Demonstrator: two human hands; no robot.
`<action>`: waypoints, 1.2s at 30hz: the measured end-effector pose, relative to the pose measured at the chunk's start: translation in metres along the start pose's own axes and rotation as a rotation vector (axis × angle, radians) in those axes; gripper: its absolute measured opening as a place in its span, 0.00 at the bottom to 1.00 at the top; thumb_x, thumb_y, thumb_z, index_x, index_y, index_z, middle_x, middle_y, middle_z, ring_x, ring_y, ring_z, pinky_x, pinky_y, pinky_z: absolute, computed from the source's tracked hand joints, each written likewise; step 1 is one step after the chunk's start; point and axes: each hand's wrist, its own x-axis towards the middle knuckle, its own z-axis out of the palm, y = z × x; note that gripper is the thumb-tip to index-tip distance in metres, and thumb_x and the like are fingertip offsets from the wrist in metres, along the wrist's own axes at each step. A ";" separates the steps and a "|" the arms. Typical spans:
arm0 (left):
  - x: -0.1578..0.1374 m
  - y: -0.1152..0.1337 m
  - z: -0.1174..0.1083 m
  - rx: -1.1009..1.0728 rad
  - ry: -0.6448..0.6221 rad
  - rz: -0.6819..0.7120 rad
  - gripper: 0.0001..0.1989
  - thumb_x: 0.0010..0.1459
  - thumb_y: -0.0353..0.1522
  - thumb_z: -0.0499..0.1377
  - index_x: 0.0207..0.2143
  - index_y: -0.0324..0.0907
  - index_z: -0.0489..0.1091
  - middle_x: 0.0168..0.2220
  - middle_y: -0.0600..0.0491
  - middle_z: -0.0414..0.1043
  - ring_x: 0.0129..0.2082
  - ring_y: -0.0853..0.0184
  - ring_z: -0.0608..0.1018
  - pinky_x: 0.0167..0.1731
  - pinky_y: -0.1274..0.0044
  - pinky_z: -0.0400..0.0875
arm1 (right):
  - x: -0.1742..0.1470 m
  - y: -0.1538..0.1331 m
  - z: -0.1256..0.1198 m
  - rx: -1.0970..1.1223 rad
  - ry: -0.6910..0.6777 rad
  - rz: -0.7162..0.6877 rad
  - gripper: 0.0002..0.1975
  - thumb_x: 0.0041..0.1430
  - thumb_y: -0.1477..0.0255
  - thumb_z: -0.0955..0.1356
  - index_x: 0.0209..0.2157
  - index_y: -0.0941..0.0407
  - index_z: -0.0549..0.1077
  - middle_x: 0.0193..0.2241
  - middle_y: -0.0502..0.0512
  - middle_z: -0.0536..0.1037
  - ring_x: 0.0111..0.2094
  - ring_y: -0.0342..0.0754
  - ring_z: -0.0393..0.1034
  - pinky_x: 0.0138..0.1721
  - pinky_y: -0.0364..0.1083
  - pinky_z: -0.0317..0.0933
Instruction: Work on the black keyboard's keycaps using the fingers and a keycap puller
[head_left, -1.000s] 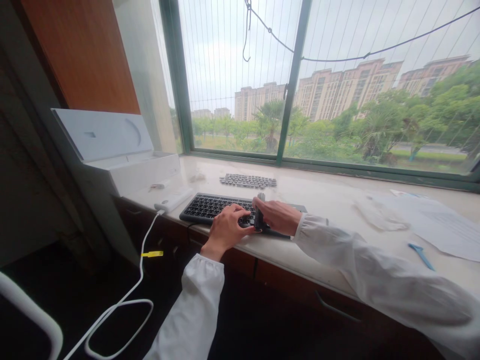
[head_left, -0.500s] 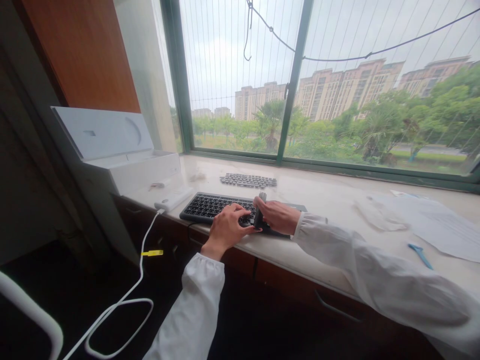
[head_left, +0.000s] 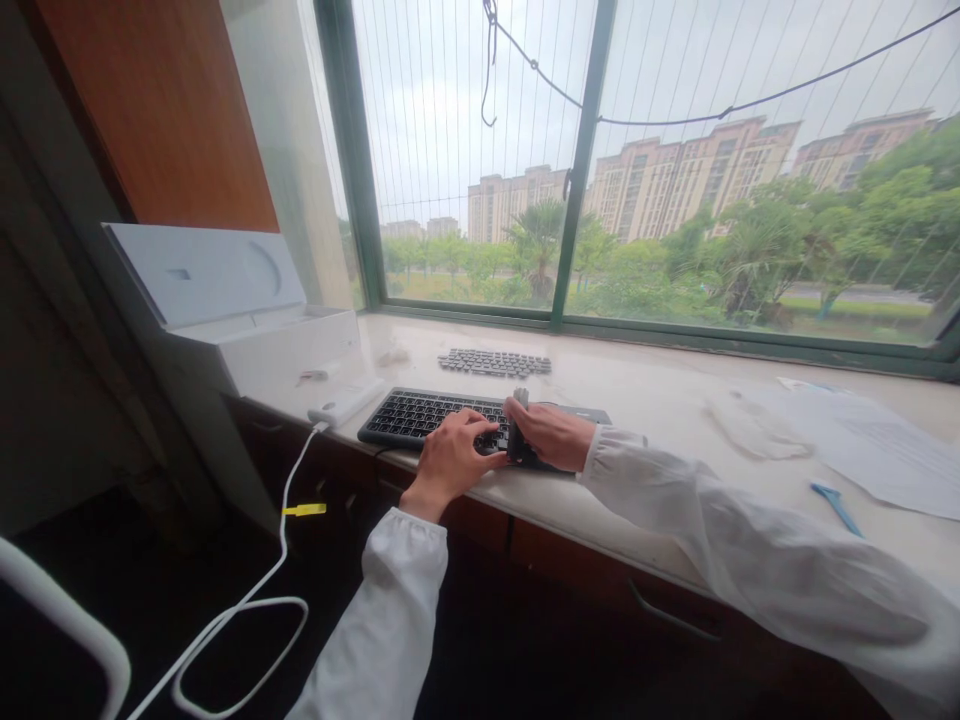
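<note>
Right hand (head_left: 553, 432): closed round upright dark tool (head_left: 515, 438) | Left hand (head_left: 452, 452): loosely curled beside tool's base, cannot tell if holding | Position: over keyboard (head_left: 411, 412), near side of table (head_left: 637, 395) | Handling: probably light, stiff; grip mid-body

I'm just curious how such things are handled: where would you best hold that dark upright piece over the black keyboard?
Probably by its upper part, from the right, as the right hand does. The dark upright piece is narrow and stands tall, so fingers can close around it. Its lower end is down at the black keyboard, near the left hand.
</note>
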 end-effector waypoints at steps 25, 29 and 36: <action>0.005 0.010 -0.006 0.031 -0.065 0.083 0.11 0.57 0.43 0.57 0.36 0.49 0.75 0.40 0.56 0.73 0.42 0.67 0.73 0.39 0.76 0.68 | 0.006 0.062 -0.013 0.239 0.198 0.248 0.15 0.48 0.68 0.67 0.38 0.53 0.60 0.22 0.45 0.69 0.22 0.43 0.62 0.26 0.41 0.54; 0.006 0.013 -0.008 0.103 -0.067 0.136 0.10 0.58 0.42 0.56 0.36 0.48 0.73 0.40 0.56 0.72 0.41 0.68 0.74 0.35 0.77 0.68 | 0.003 0.064 -0.015 0.242 0.188 0.242 0.14 0.48 0.69 0.66 0.37 0.53 0.59 0.21 0.44 0.68 0.22 0.43 0.60 0.26 0.42 0.54; 0.023 0.017 -0.019 0.167 -0.136 0.165 0.13 0.61 0.42 0.52 0.43 0.52 0.72 0.42 0.55 0.73 0.42 0.66 0.75 0.37 0.77 0.66 | -0.001 0.068 -0.019 0.273 0.171 0.200 0.13 0.48 0.71 0.66 0.37 0.53 0.60 0.23 0.46 0.71 0.23 0.43 0.63 0.27 0.42 0.54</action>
